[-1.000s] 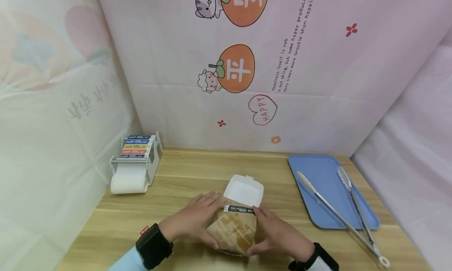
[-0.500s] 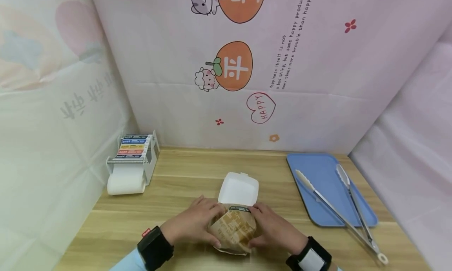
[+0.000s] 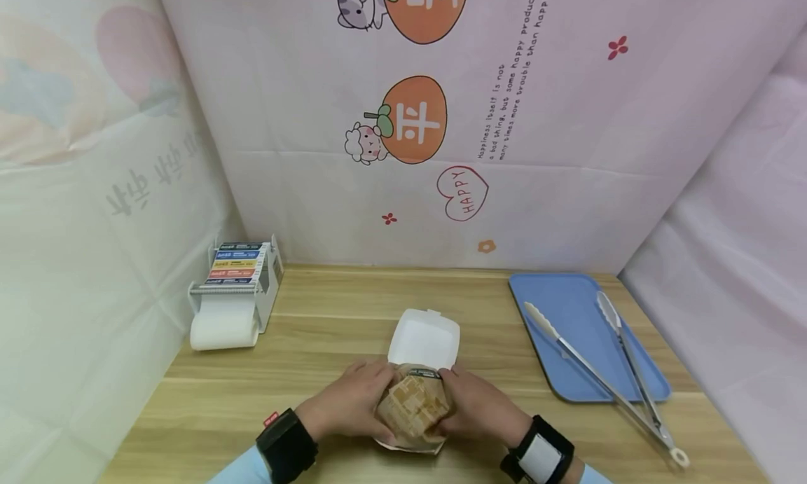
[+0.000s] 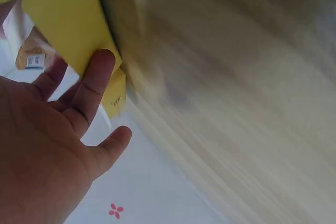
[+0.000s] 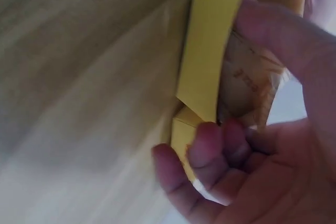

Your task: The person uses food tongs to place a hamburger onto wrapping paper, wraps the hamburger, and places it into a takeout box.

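Observation:
A paper-wrapped burger (image 3: pixel 416 405), brown with a tan print and a dark label strip at its far edge, sits between both hands in the head view. It is in the front half of a clamshell box, whose white lid (image 3: pixel 424 338) lies folded back behind it. My left hand (image 3: pixel 354 402) grips the burger's left side, and my right hand (image 3: pixel 480 405) holds its right side. From the wrists, the box's yellow outer wall (image 4: pixel 68 22) shows beside the left fingers. The right thumb presses on the brown wrapper (image 5: pixel 247 80), while other right fingers curl by the yellow wall (image 5: pixel 207 51).
A label dispenser (image 3: pixel 236 295) with coloured label strips and a white roll stands at the back left. On the right, metal tongs (image 3: pixel 599 375) lie across a blue tray (image 3: pixel 561 288), their handle end reaching the wooden table (image 3: pixel 328 295). Printed cloth (image 3: pixel 284 120) encloses the table.
Both hands have drawn closer together around the wrapped burger. It has tilted so that its dark label strip looks narrower, and it sits deeper in the box. The head view has shifted slightly.

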A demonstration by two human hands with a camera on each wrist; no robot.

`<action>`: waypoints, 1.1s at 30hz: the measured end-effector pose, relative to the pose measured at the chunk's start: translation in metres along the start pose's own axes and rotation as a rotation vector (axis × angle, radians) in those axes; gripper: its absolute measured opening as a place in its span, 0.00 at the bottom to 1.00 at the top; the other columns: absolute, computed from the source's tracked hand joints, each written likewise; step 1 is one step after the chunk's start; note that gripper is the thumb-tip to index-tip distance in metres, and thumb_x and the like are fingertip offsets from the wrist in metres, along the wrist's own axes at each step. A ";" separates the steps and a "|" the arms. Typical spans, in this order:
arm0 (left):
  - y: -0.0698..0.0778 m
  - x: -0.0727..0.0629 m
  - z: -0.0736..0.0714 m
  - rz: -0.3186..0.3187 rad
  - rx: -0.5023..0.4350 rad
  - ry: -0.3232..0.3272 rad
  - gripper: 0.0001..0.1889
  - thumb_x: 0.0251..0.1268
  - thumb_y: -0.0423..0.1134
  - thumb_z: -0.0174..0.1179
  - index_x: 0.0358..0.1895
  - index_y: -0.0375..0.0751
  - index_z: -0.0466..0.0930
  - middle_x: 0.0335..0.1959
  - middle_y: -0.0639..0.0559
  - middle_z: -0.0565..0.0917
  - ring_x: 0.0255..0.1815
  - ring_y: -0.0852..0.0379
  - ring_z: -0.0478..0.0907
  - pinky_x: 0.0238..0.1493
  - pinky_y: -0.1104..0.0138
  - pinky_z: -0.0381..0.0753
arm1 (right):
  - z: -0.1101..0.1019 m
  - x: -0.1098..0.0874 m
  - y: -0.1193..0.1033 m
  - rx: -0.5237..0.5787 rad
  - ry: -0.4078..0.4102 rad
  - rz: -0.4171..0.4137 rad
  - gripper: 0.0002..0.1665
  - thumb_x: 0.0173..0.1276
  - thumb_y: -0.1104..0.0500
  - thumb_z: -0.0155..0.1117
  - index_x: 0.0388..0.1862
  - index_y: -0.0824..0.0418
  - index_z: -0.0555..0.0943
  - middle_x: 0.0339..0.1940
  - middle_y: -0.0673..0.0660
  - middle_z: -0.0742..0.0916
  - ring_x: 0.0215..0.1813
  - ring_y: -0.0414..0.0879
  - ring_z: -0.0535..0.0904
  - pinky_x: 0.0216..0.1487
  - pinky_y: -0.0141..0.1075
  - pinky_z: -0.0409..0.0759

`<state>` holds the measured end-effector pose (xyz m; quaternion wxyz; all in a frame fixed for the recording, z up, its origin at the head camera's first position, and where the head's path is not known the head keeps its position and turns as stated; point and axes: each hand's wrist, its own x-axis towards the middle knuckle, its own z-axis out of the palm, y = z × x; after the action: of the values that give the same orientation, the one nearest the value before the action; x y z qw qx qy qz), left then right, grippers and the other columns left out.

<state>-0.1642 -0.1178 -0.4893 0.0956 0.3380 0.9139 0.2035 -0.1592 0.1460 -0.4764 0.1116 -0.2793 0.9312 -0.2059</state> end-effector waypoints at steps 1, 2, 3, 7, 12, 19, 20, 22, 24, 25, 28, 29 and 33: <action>0.000 0.000 0.002 -0.003 0.005 0.002 0.45 0.39 0.68 0.77 0.61 0.52 0.70 0.62 0.60 0.75 0.66 0.59 0.71 0.74 0.45 0.61 | 0.002 0.000 0.000 -0.003 0.018 0.008 0.45 0.47 0.45 0.85 0.60 0.62 0.76 0.48 0.51 0.82 0.48 0.45 0.81 0.48 0.41 0.83; 0.000 0.000 0.004 -0.008 0.008 0.005 0.46 0.39 0.68 0.77 0.63 0.51 0.69 0.62 0.59 0.75 0.66 0.59 0.71 0.74 0.46 0.62 | 0.004 -0.001 -0.001 -0.003 0.041 0.013 0.44 0.47 0.46 0.85 0.59 0.62 0.77 0.48 0.52 0.83 0.49 0.45 0.81 0.49 0.42 0.83; 0.000 0.000 0.006 -0.015 0.010 0.009 0.49 0.39 0.68 0.77 0.65 0.50 0.68 0.63 0.58 0.75 0.66 0.59 0.71 0.73 0.47 0.63 | 0.006 -0.002 -0.001 -0.012 0.065 0.013 0.44 0.47 0.47 0.86 0.59 0.62 0.77 0.50 0.53 0.84 0.50 0.47 0.82 0.50 0.43 0.83; 0.000 -0.002 0.011 -0.042 0.010 0.013 0.60 0.39 0.69 0.77 0.76 0.44 0.60 0.68 0.53 0.74 0.68 0.55 0.70 0.73 0.49 0.64 | 0.012 -0.006 -0.004 -0.054 0.141 0.009 0.42 0.48 0.50 0.86 0.59 0.64 0.79 0.52 0.56 0.85 0.51 0.50 0.84 0.50 0.44 0.85; 0.001 -0.004 0.011 0.012 0.095 0.046 0.58 0.39 0.73 0.74 0.75 0.47 0.65 0.64 0.57 0.73 0.67 0.56 0.66 0.71 0.50 0.66 | 0.013 -0.007 -0.003 -0.073 0.117 -0.027 0.40 0.50 0.49 0.85 0.59 0.62 0.79 0.52 0.55 0.85 0.51 0.48 0.84 0.50 0.42 0.85; 0.003 -0.004 0.008 0.078 0.184 0.072 0.54 0.39 0.78 0.69 0.69 0.46 0.73 0.58 0.59 0.74 0.65 0.56 0.65 0.72 0.49 0.65 | 0.005 -0.005 0.002 -0.033 -0.005 -0.103 0.35 0.54 0.50 0.82 0.61 0.55 0.80 0.48 0.47 0.85 0.48 0.39 0.81 0.47 0.37 0.83; 0.004 -0.004 0.008 0.077 0.184 0.065 0.54 0.39 0.78 0.69 0.68 0.47 0.74 0.58 0.60 0.74 0.64 0.56 0.66 0.72 0.50 0.65 | 0.004 -0.005 0.003 -0.025 -0.025 -0.103 0.35 0.54 0.50 0.82 0.61 0.54 0.80 0.47 0.45 0.85 0.46 0.37 0.80 0.45 0.35 0.82; 0.004 -0.004 0.008 0.072 0.182 0.050 0.53 0.38 0.79 0.68 0.67 0.48 0.75 0.58 0.60 0.75 0.63 0.56 0.66 0.71 0.49 0.65 | 0.003 -0.004 0.002 -0.021 -0.059 -0.094 0.36 0.54 0.49 0.82 0.61 0.53 0.80 0.43 0.43 0.83 0.42 0.35 0.78 0.40 0.33 0.80; 0.005 -0.005 0.010 0.066 0.165 0.043 0.52 0.38 0.79 0.68 0.66 0.49 0.76 0.58 0.60 0.75 0.61 0.57 0.66 0.70 0.49 0.65 | 0.003 -0.004 0.003 -0.022 -0.085 -0.085 0.37 0.53 0.48 0.82 0.61 0.53 0.79 0.41 0.41 0.82 0.39 0.33 0.76 0.38 0.31 0.77; 0.005 -0.006 0.011 0.063 0.160 0.041 0.52 0.37 0.80 0.68 0.66 0.49 0.76 0.58 0.60 0.74 0.61 0.57 0.66 0.70 0.49 0.66 | 0.003 -0.003 0.003 -0.014 -0.097 -0.083 0.37 0.52 0.48 0.82 0.61 0.52 0.79 0.40 0.41 0.81 0.38 0.33 0.75 0.37 0.31 0.76; 0.004 -0.006 0.013 0.040 0.167 0.044 0.52 0.37 0.80 0.67 0.65 0.50 0.77 0.56 0.59 0.72 0.60 0.56 0.65 0.68 0.48 0.66 | 0.003 -0.001 0.004 0.016 -0.128 -0.059 0.38 0.51 0.48 0.82 0.62 0.50 0.79 0.41 0.41 0.83 0.39 0.33 0.76 0.37 0.32 0.76; 0.004 -0.006 0.014 0.035 0.180 0.048 0.52 0.36 0.81 0.67 0.64 0.50 0.78 0.54 0.59 0.71 0.60 0.56 0.64 0.67 0.48 0.66 | 0.003 0.000 0.004 0.028 -0.136 -0.051 0.39 0.51 0.48 0.82 0.63 0.49 0.78 0.42 0.41 0.83 0.40 0.34 0.77 0.38 0.33 0.77; 0.004 -0.004 0.017 0.002 0.247 0.051 0.53 0.34 0.84 0.63 0.63 0.51 0.79 0.46 0.59 0.68 0.55 0.56 0.64 0.64 0.49 0.68 | 0.002 0.001 0.009 0.085 -0.145 -0.018 0.43 0.52 0.45 0.82 0.68 0.47 0.76 0.48 0.43 0.86 0.46 0.36 0.80 0.45 0.36 0.80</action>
<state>-0.1541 -0.1127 -0.5026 0.0298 0.3428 0.9338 0.0978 -0.1640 0.1516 -0.4827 0.1888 -0.2967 0.9085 -0.2256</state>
